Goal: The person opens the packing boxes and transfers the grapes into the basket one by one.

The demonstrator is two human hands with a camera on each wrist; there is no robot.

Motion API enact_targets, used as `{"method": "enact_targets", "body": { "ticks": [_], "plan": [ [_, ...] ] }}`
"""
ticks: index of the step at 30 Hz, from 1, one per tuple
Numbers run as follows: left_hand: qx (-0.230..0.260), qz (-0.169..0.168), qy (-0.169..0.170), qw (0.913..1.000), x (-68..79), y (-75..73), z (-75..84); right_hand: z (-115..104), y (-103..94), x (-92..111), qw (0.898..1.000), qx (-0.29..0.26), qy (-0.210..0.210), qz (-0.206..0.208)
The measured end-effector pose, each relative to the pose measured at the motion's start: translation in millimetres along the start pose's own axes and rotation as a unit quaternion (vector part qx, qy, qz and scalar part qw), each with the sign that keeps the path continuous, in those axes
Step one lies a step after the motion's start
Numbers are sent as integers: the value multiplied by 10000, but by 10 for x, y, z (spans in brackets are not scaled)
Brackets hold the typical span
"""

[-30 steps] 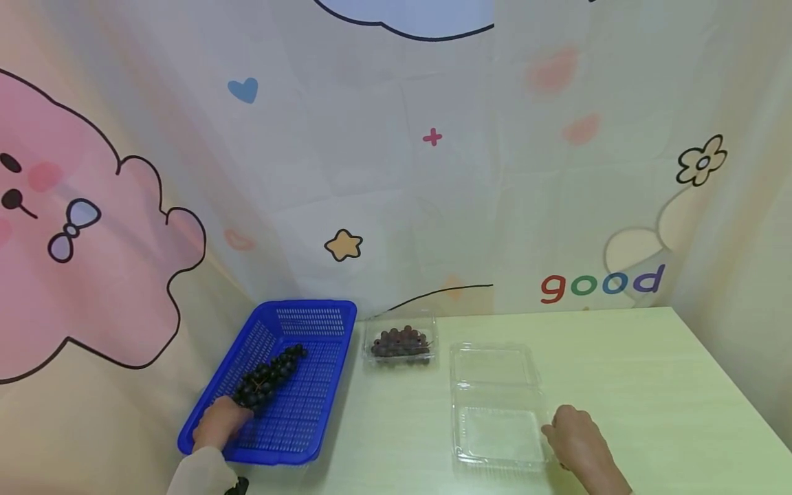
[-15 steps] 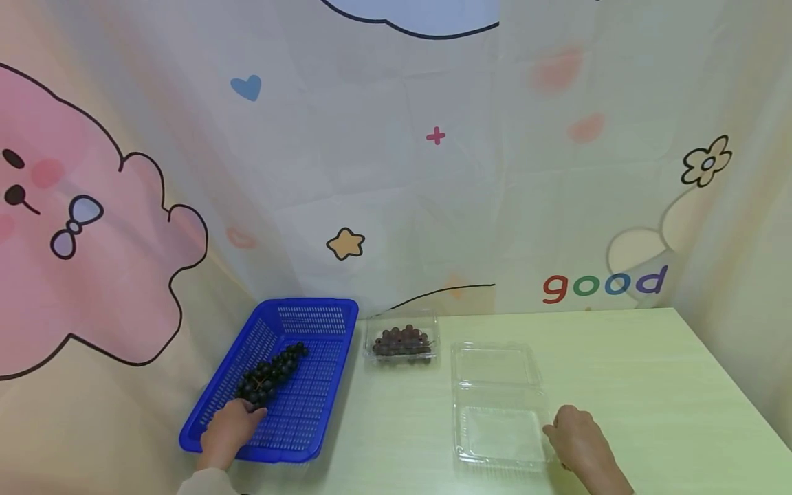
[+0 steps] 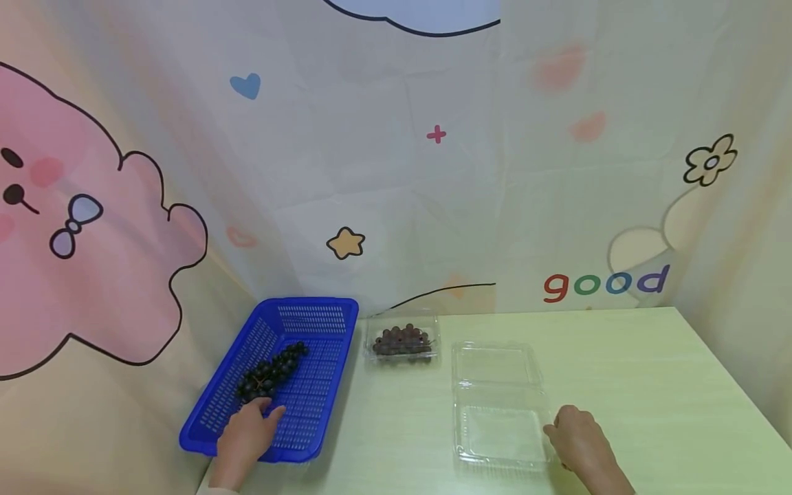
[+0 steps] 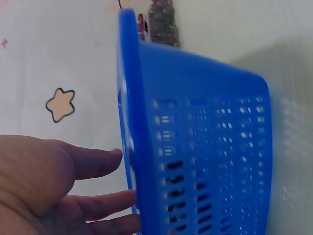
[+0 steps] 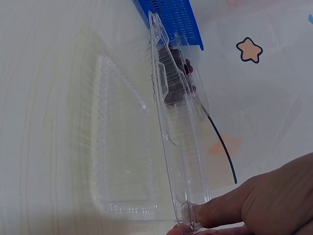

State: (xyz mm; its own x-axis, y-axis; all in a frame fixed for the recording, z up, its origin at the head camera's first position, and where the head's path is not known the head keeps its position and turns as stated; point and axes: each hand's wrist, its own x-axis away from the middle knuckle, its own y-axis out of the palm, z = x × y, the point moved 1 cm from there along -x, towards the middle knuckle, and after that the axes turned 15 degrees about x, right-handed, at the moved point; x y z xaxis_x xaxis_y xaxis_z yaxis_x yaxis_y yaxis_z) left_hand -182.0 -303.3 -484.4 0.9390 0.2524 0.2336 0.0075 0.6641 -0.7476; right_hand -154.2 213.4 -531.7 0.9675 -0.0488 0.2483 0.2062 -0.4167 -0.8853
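A bunch of dark grapes (image 3: 272, 372) lies in the blue plastic basket (image 3: 339, 381) on the left. Over the basket's near end is my left hand (image 3: 245, 436), thumb and fingers apart, close to the lower end of the bunch. In the left wrist view some fingertips pass behind the basket's rim (image 4: 131, 98) and are hidden. On the right, my right hand (image 3: 580, 440) pinches the edge of an unfolded clear plastic clamshell box (image 3: 500, 432). The right wrist view has the thumb (image 5: 220, 211) on that box's corner, with a finger under it.
Behind, between basket and open box, stands another clear clamshell (image 3: 370, 359) with reddish grapes (image 3: 401, 342) inside. All of it rests on a pale table (image 3: 625, 371), against a printed cloth backdrop (image 3: 396, 179).
My left hand has moved right and slightly nearer across the basket's near end, its thumb and fingers spreading. The grapes stay in place. My right hand keeps its hold on the box.
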Motion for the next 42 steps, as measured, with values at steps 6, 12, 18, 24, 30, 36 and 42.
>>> {"method": "enact_targets", "body": {
  "ticks": [6, 12, 18, 24, 30, 36, 42],
  "plan": [
    [157, 133, 227, 9995, 89, 73, 100, 8, -1, 11, 10000, -60, -28, 54],
    [322, 254, 456, 9981, 155, 157, 162, 15, 9, 19, 9999, -129, -18, 73],
    [411, 389, 533, 9970, 252, 255, 215, 16, 18, 27, 9999, -137, -38, 85],
    [466, 280, 915, 9943, 341, 345, 245, 11, 19, 25, 9999, -103, -23, 75],
    [317, 135, 1111, 9932, 394, 399, 291, 8, 11, 29, 9999, -123, -14, 80],
    [152, 194, 1278, 9915, 468, 503, 287, 3, 13, 25, 9999, -117, -37, 113],
    [-58, 236, 1289, 9914, 501, 574, 289, 6, 23, 27, 9998, -181, -14, 120]
  ]
}}
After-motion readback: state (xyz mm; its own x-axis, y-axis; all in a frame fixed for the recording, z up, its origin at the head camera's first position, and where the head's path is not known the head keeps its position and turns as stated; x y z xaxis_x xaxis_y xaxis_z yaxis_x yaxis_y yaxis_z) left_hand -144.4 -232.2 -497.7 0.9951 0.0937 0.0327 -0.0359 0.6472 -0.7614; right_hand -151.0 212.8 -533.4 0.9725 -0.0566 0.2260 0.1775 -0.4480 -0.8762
